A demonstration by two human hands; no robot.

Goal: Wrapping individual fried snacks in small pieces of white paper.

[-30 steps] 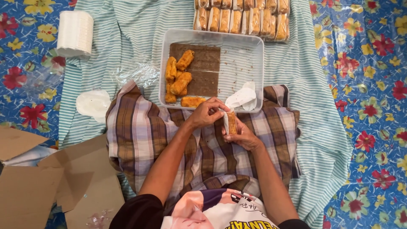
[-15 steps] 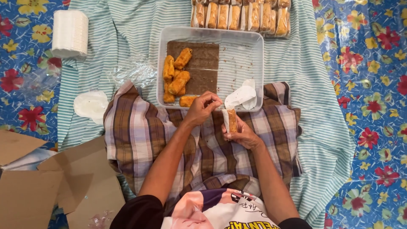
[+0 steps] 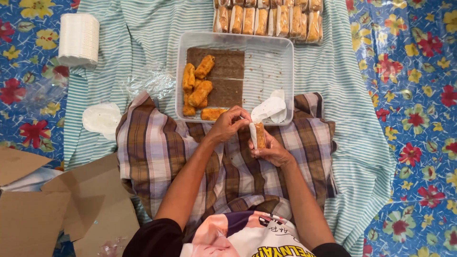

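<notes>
Holding a fried roll [image 3: 260, 135] upright at the centre of the frame, right hand [image 3: 272, 151] curled round its lower half, fingers clamped on it from below and behind. Long axis running up and down the picture, top end pointing toward the clear tray [image 3: 283, 57]. White wrapper [image 3: 253, 134] lying along the roll's left side, between roll and left hand [image 3: 230, 124]. Left hand just to the left and slightly above, fingers pinched together at the wrapper's upper edge, touching it. Both hands equally close; right bearing the weight, left working only the paper.

Sitting above a checked cloth [image 3: 157, 147] spread over the lap. Just beyond the hands, the tray with a small heap of unwrapped rolls [image 3: 197, 88] on brown paper [image 3: 228, 76] at its left, and loose white sheets [image 3: 270, 108] at its lower right corner. A row of wrapped rolls [image 3: 269, 19] at the top of the frame, cut off by the edge. A stack of white papers [image 3: 79, 38] at upper left, flattened cardboard [image 3: 43, 204] at lower left, flowered mat [image 3: 419, 119] at the right.

Lower half of the held roll hidden inside the right palm; how far the wrapper went round its back impossible to tell.
</notes>
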